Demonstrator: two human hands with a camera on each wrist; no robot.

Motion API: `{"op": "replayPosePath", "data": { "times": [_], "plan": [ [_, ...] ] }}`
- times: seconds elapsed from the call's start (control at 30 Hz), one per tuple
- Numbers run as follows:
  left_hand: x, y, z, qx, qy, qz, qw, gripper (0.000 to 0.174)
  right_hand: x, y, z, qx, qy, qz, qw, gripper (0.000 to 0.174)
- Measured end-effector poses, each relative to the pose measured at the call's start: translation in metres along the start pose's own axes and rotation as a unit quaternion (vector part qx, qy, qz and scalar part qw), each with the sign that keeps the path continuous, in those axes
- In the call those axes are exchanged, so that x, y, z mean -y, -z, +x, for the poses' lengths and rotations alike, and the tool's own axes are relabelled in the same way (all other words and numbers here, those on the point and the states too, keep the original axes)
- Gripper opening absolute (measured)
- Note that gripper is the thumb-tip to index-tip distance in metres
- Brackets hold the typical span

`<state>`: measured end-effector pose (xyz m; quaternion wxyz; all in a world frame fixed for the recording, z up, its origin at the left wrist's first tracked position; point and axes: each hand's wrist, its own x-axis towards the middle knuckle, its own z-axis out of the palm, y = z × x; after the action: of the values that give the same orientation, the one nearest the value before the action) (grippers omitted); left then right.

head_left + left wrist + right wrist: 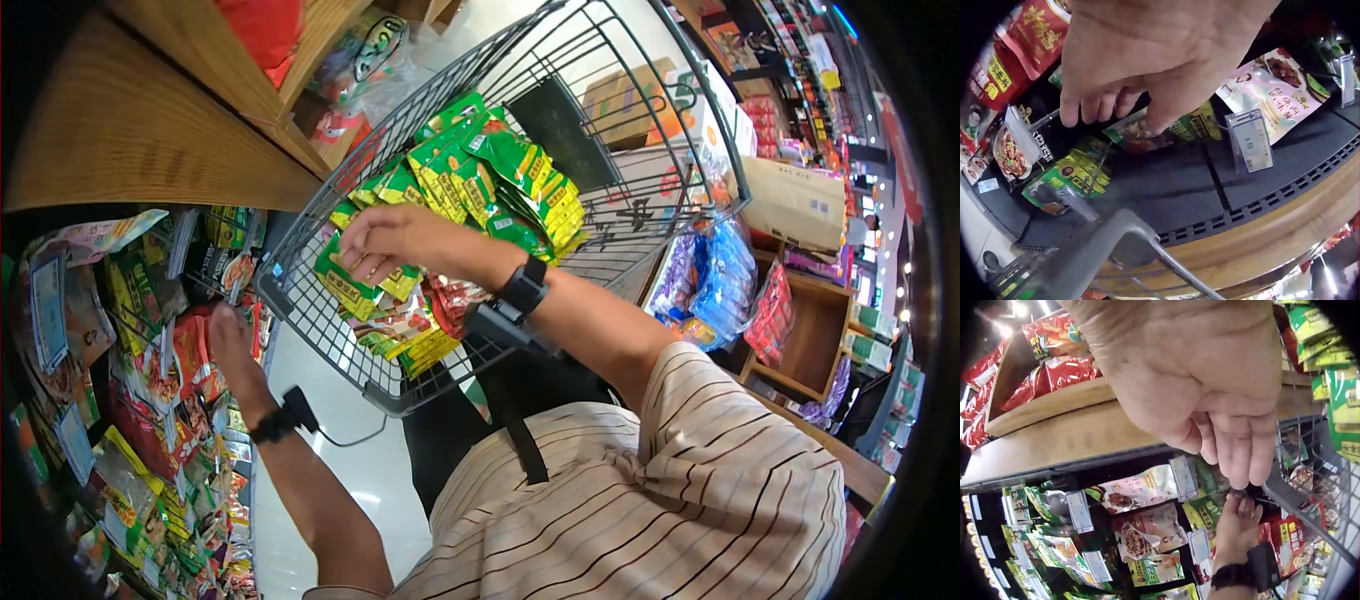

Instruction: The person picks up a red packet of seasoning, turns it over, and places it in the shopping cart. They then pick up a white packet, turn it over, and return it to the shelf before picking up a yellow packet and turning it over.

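Note:
My left hand is at the shelf of hanging food packets, holding nothing that shows. In the left wrist view its fingers point down in front of a green packet on a hook, with the thumb apart from the fingers. A pink packet hangs to its right, a black packet to its left. My right hand is over the near left side of the shopping cart, fingers loosely bent and nothing in them. Beneath it lie piled green and yellow packets and some red ones.
A wooden shelf unit rises at the left, close beside the cart. Price tags stick out in front of the packets. At the right are a cardboard carton, blue bagged goods and a wooden bin.

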<state>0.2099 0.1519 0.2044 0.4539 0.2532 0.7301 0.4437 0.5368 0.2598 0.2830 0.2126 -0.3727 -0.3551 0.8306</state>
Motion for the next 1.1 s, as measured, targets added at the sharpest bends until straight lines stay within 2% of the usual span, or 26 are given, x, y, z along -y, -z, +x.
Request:
{"op": "replayPosePath", "data": {
  "times": [0.03,0.17,0.3,0.33,0.37,0.43,0.47,0.57,0.6,0.7,0.8,0.93,1.03,1.1],
  "plan": [
    [0.003,0.008,-0.01,0.019,0.007,0.01,1.0,0.05,0.0,0.013,-0.007,-0.023,-0.006,-0.021,0.999,0.022],
    [-0.031,-0.02,-0.083,-0.04,0.028,0.005,0.999,0.041,0.001,0.083,-0.028,-0.139,-0.025,-0.075,0.987,0.025],
    [-0.06,-0.036,-0.127,-0.042,0.028,0.016,0.999,0.038,-0.019,0.162,-0.044,-0.261,-0.044,-0.228,0.937,0.031],
    [-0.065,-0.04,-0.135,-0.041,0.026,0.017,0.999,0.038,-0.026,0.179,-0.047,-0.295,-0.052,-0.267,0.916,0.032],
    [-0.07,-0.045,-0.142,-0.041,0.023,0.018,0.999,0.038,-0.031,0.196,-0.049,-0.294,-0.041,-0.383,0.875,0.032],
    [-0.079,-0.056,-0.155,-0.028,0.008,0.017,0.999,0.038,-0.047,0.227,-0.049,-0.281,-0.017,-0.596,0.752,0.032],
    [-0.083,-0.062,-0.159,-0.022,0.004,0.015,1.0,0.038,-0.058,0.234,-0.051,-0.29,0.002,-0.64,0.712,0.031],
    [-0.095,-0.085,-0.172,-0.01,0.007,0.019,1.0,0.039,-0.067,0.241,-0.064,-0.243,-0.13,-0.672,0.688,0.033],
    [-0.093,-0.09,-0.174,-0.005,0.01,0.029,1.0,0.039,-0.084,0.253,-0.061,-0.242,-0.124,-0.688,0.673,0.038],
    [-0.096,-0.107,-0.181,0.0,0.017,0.048,0.999,0.039,-0.079,0.243,-0.064,-0.218,-0.15,-0.715,0.647,0.041],
    [-0.095,-0.12,-0.184,0.001,0.031,0.045,0.999,0.037,-0.074,0.238,-0.064,-0.189,-0.143,-0.714,0.659,0.044],
    [-0.092,-0.129,-0.184,0.018,0.034,0.061,0.997,0.041,-0.088,0.244,-0.056,-0.164,-0.146,-0.743,0.632,0.047],
    [-0.095,-0.138,-0.187,0.025,0.041,0.061,0.997,0.041,-0.088,0.243,-0.061,-0.182,-0.142,-0.737,0.636,0.044],
    [-0.1,-0.142,-0.189,0.029,0.046,0.056,0.997,0.039,-0.123,0.264,-0.046,-0.228,-0.139,-0.7,0.662,0.043]
  ]
}}
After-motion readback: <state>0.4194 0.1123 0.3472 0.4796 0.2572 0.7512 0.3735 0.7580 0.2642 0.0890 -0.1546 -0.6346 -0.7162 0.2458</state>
